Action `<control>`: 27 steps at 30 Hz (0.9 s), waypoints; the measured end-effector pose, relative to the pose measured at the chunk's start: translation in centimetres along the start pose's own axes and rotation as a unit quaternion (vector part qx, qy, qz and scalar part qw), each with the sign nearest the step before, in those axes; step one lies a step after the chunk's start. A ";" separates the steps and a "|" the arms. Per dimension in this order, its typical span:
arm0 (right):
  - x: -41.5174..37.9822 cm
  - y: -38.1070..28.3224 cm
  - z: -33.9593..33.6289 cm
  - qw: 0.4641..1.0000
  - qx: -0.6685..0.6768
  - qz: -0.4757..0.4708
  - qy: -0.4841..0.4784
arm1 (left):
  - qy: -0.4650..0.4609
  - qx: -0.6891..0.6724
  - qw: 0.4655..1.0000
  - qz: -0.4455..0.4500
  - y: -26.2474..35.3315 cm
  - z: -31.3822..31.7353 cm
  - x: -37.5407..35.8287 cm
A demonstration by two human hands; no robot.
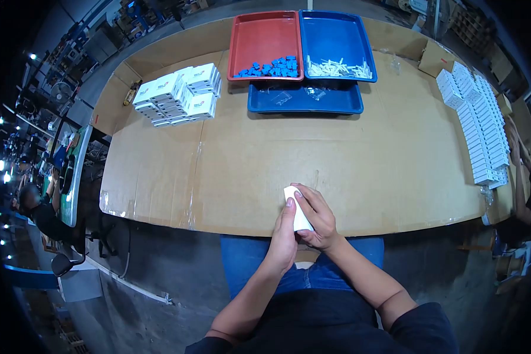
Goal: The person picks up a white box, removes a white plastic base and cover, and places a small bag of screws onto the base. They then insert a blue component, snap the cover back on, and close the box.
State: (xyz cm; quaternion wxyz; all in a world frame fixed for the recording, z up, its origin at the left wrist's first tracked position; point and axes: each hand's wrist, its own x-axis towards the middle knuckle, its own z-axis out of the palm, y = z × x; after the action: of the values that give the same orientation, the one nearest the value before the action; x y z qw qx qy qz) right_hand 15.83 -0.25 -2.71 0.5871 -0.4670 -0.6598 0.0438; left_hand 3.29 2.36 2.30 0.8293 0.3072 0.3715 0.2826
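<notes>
A small white box (298, 213) is held between both hands just above the table's near edge. My left hand (284, 236) is closed on its left side, thumb lying along the top. On the right side, my right hand (317, 217) wraps round it with fingers over the far end. The fingers cover much of the box, so its print and ends are hidden. Both hands are in front of my lap, over the cardboard-covered table (265, 159).
A red tray (265, 41) holds blue pieces; a blue tray (336, 44) beside it holds white sticks. Under them juts another blue tray (305, 105) with clear wrappers. White boxes (180, 94) are stacked left, and rows of white units (478, 130) stand right. Other people are at both sides.
</notes>
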 end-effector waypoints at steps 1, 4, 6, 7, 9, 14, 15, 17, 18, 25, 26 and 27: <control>-0.1 0.1 0.0 1.000 0.000 0.002 0.001 | 0.001 -0.002 1.000 -0.002 -0.1 0.0 0.1; -0.3 0.2 0.0 1.000 -0.004 0.004 0.007 | 0.007 0.001 1.000 -0.007 0.1 0.5 0.0; -0.1 0.3 -0.1 1.000 -0.001 -0.001 0.010 | 0.007 0.001 1.000 -0.006 -0.1 0.3 0.3; 0.1 0.3 -0.2 1.000 -0.002 -0.002 0.012 | 0.007 -0.001 1.000 -0.004 -0.2 0.3 0.4; 0.2 0.3 -0.2 1.000 0.005 -0.006 0.012 | 0.007 0.000 1.000 -0.002 -0.1 0.3 0.5; 0.1 0.7 -0.1 1.000 0.008 -0.009 0.012 | 0.000 -0.002 1.000 0.001 -0.3 0.0 0.7; 0.1 0.7 0.0 1.000 0.009 -0.007 0.013 | 0.006 -0.003 1.000 0.001 -0.2 0.2 0.6; -0.1 0.7 0.1 1.000 0.011 -0.005 0.015 | 0.012 -0.005 1.000 0.000 -0.2 0.2 0.6; -0.1 0.8 0.2 1.000 0.012 -0.004 0.016 | 0.013 -0.001 1.000 0.003 -0.2 0.2 0.6; -0.3 0.9 0.3 1.000 0.025 0.005 0.018 | 0.008 -0.008 1.000 -0.006 -0.3 -0.1 0.8; -0.3 0.9 0.3 0.999 0.030 0.006 0.021 | 0.008 -0.009 1.000 -0.006 -0.3 -0.1 0.8; -0.4 0.9 0.3 0.999 0.034 0.008 0.025 | 0.009 -0.008 1.000 -0.007 -0.5 -0.1 0.9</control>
State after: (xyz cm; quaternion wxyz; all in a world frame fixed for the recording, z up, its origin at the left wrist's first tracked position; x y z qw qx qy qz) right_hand 16.08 0.15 -3.65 0.6185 -0.4532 -0.6392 0.0595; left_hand 3.78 2.70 1.52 0.8304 0.2955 0.3787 0.2825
